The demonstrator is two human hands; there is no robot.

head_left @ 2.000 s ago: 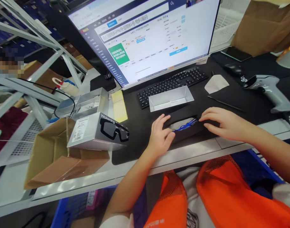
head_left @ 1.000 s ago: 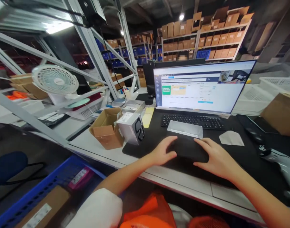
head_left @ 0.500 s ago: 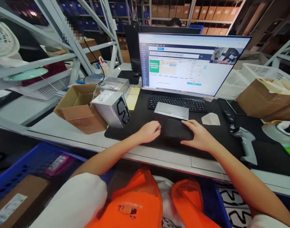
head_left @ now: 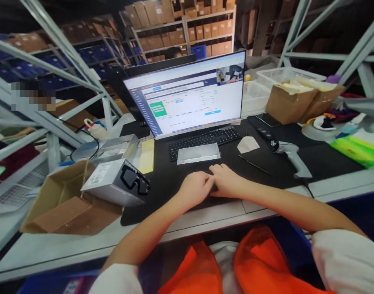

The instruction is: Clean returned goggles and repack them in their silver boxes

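Note:
My left hand (head_left: 197,187) and my right hand (head_left: 228,180) meet over the black desk mat near the table's front edge. Both have curled fingers, and their fingertips touch or nearly touch. A small dark patch shows between them, but it blends with the mat, so I cannot make out what they hold. Just beyond them lies a shallow pale tray (head_left: 199,154), in front of the black keyboard (head_left: 205,141). A silver box (head_left: 113,183) with a goggles picture leans on an open cardboard box (head_left: 67,212) to the left.
A monitor (head_left: 193,102) stands behind the keyboard. On the right are a barcode scanner (head_left: 294,159), a thin dark stick (head_left: 254,164), a piece of pale paper (head_left: 248,144) and a green packet (head_left: 358,149). A yellow pad (head_left: 147,156) lies left; cardboard boxes (head_left: 292,100) stand back right.
My right hand has moved in to my left and its fingers have curled. The black flat item between the hands is now mostly hidden. The view has turned right, and a thin stick now shows.

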